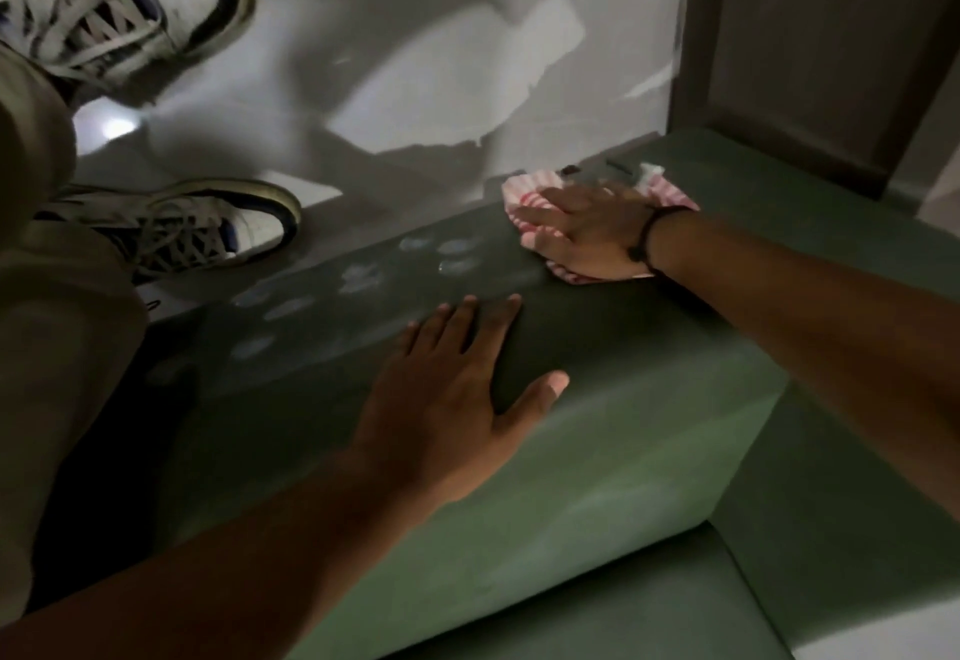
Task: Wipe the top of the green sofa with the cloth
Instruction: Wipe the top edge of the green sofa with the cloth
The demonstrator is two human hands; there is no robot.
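The green sofa (597, 451) fills the lower right, and its flat top runs diagonally from lower left to upper right. A red-and-white striped cloth (524, 191) lies on the far end of that top. My right hand (582, 228) presses flat on the cloth, with a dark band on the wrist. My left hand (457, 399) rests flat on the sofa top nearer to me, fingers spread, holding nothing. Several pale smudges (363, 277) mark the top between the two hands, towards its outer edge.
My two white sneakers (171, 228) stand on the pale glossy floor (415, 61) left of the sofa. A brown wooden panel (831, 35) rises at the upper right behind the sofa's end. The sofa seat (675, 618) lies below at the lower right.
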